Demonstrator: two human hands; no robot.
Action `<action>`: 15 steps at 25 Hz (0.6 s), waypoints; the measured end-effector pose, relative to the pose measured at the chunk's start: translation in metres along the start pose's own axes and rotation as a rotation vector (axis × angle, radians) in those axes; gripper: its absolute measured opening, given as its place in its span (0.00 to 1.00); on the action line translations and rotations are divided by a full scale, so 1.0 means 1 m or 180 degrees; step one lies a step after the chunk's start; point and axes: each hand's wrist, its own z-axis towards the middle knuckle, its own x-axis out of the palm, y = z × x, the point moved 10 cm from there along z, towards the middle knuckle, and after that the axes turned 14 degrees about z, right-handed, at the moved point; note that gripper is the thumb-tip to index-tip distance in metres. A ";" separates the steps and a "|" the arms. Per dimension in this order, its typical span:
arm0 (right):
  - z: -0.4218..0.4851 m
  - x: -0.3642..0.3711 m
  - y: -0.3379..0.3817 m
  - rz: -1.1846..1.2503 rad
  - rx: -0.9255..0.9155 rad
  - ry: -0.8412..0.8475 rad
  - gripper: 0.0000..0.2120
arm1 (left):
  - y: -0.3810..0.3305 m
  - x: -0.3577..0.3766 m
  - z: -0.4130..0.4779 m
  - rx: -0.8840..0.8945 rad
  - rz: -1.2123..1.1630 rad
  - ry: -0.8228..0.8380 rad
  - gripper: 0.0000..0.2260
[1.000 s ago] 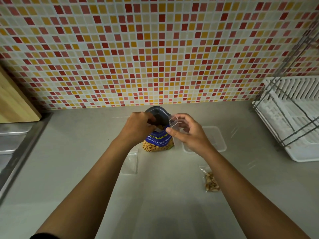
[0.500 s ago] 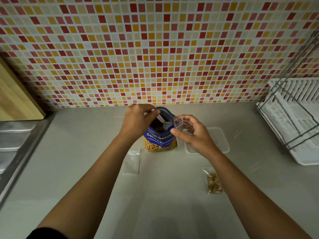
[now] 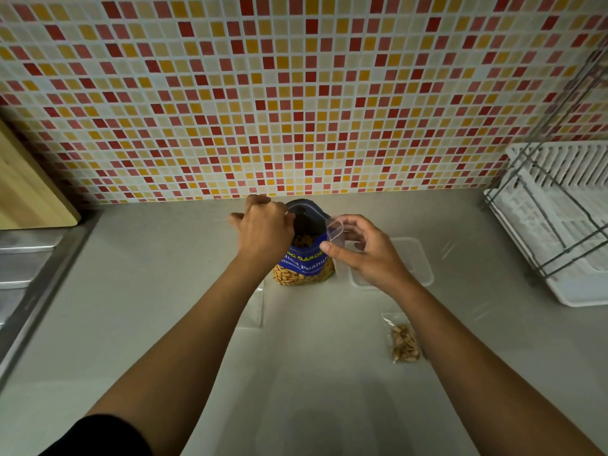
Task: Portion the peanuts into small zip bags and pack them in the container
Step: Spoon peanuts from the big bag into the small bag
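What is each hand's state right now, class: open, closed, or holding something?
Left hand: fingers curled at the peanut bag mouth; held item cannot be told.
Right hand: pinching a small zip bag.

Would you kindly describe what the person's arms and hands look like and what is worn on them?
The left hand and right hand are bare: no gloves, rings or watch show. The left arm is bare up to a black sleeve at the view's bottom edge. The right arm is bare as far as it shows, with no sleeve visible.
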 end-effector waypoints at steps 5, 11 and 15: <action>-0.001 0.000 0.001 0.0002 -0.0029 -0.0042 0.22 | 0.011 0.016 0.008 -0.0342 -0.0016 0.0339 0.11; -0.003 -0.001 0.000 0.0069 0.0026 0.0004 0.22 | 0.031 0.026 0.010 -0.0943 -0.1275 0.0347 0.08; -0.002 -0.001 0.001 0.0005 0.0027 0.0042 0.22 | 0.033 0.028 0.007 -0.1108 -0.2043 0.0466 0.09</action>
